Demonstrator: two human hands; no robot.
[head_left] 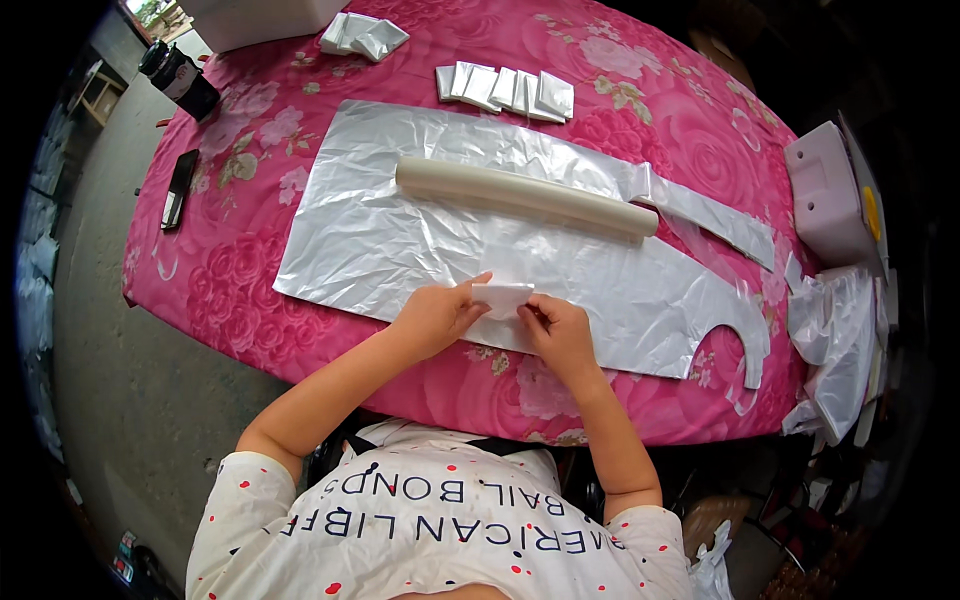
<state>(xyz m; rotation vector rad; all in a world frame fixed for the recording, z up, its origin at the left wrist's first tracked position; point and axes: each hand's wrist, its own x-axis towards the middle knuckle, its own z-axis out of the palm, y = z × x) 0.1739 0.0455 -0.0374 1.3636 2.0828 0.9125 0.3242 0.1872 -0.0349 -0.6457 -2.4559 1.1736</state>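
Observation:
Between my two hands is a small folded packet of whitish plastic film (503, 295). My left hand (437, 318) pinches its left end between thumb and fingers, while the closed fingers of my right hand (558, 330) grip its right end. Beneath them a large silvery-white plastic sheet (350, 220) lies flat, apron-shaped, with a curved cut-out and narrow straps at its right end. Across this sheet, beyond my hands, rests a long beige tube (520, 195).
Several folded silvery packets (505, 92) lie in a row at the far side, with another small pile (362, 36) farther left. A black tumbler (180, 80) and a phone (180, 190) are at the left. A white bin (830, 195) and clear plastic bags (835, 340) stand right, beside the pink floral tablecloth (250, 300).

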